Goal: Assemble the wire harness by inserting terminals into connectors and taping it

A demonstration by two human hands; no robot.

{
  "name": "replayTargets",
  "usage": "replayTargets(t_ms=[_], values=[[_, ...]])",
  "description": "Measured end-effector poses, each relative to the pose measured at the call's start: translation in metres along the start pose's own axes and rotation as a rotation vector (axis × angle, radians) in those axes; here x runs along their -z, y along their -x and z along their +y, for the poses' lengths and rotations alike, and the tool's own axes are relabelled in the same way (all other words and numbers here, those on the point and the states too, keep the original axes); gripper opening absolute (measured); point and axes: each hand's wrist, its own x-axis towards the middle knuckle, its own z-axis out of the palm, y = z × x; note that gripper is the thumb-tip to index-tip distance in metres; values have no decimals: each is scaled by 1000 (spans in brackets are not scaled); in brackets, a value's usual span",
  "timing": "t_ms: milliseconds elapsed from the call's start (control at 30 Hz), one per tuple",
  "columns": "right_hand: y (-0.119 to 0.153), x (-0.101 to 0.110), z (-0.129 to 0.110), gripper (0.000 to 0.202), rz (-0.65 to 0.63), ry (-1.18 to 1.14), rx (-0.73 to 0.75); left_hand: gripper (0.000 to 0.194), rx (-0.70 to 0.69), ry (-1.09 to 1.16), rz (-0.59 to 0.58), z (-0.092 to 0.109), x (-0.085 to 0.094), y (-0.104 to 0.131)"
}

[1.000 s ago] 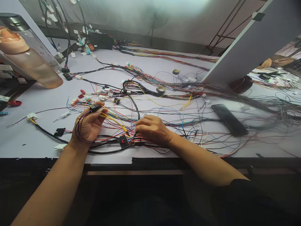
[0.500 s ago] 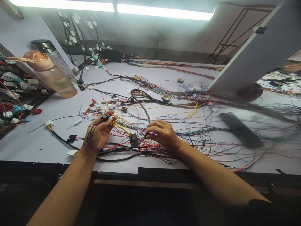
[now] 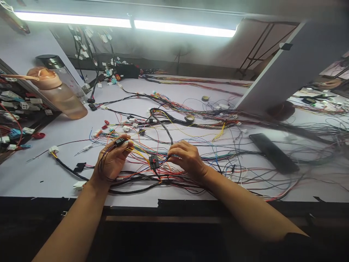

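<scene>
My left hand is closed around a small black connector, palm turned up, with dark wires looping down over the wrist. Yellow wires run from near its fingertips to a larger black connector with a red insert, which hangs between the hands just over the bench. To the right of that connector, my right hand pinches the wire bundle that comes out of it. The right fingertips are partly hidden by the hand itself. A black-sleeved cable curves down behind the right hand.
Loose wires and wrapped harnesses spread across the white bench. A phone lies at right, below a grey partition. Two bottles, one a peach-topped bottle, stand at left beside a bin of connectors. A tape roll lies mid-bench.
The whole view has shifted a little, with the bench lower in the picture. Both hands keep nearly the same hold and spacing; the black connector with the red insert has turned slightly.
</scene>
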Motion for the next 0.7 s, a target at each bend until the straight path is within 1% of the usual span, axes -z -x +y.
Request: replayTargets(t_ms=[167,233,400,567,700], values=[[-1,0,0,13,-6,14,-25,28,9,16,14,2,-3,1],[-1,1,-1,14,-18,30,-34,29,43,4,-15,3,-3,2],[0,0,0,15,-23,36,-46,33,104,-61,-131,4,-6,9],[-1,1,0,15,-8,53,0,30,211,-209,-139,11,-17,16],[-2,2,-1,15,-12,62,22,30,228,-240,-150,12,-18,18]])
